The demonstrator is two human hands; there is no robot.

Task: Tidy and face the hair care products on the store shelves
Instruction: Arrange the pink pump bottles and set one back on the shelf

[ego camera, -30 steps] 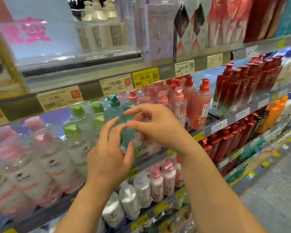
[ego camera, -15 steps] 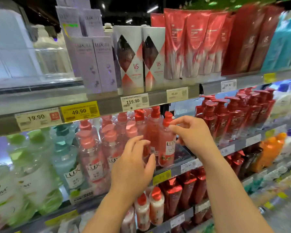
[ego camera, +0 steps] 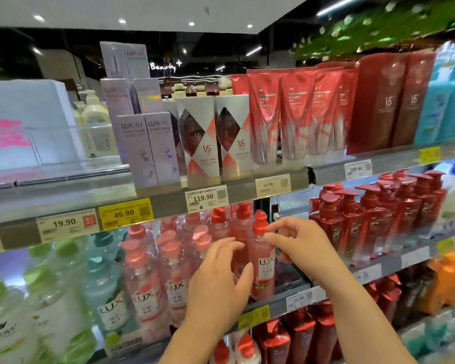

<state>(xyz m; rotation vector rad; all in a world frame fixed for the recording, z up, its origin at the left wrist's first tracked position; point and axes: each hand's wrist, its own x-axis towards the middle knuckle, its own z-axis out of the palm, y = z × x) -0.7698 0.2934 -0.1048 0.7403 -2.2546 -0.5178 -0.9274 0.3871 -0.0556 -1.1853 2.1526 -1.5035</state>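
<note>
The right hand pinches the red pump cap of a clear pink bottle; the left hand, fingers spread loosely, rests against it.

head view, close, facing shelves

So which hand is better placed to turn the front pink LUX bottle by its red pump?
Probably the right hand: its fingers already touch the red pump of the pink LUX bottle. The left hand sits lower, beside the body.

left hand: bare, no glove, no ring seen
right hand: bare
forearms: bare, no sleeves
</note>
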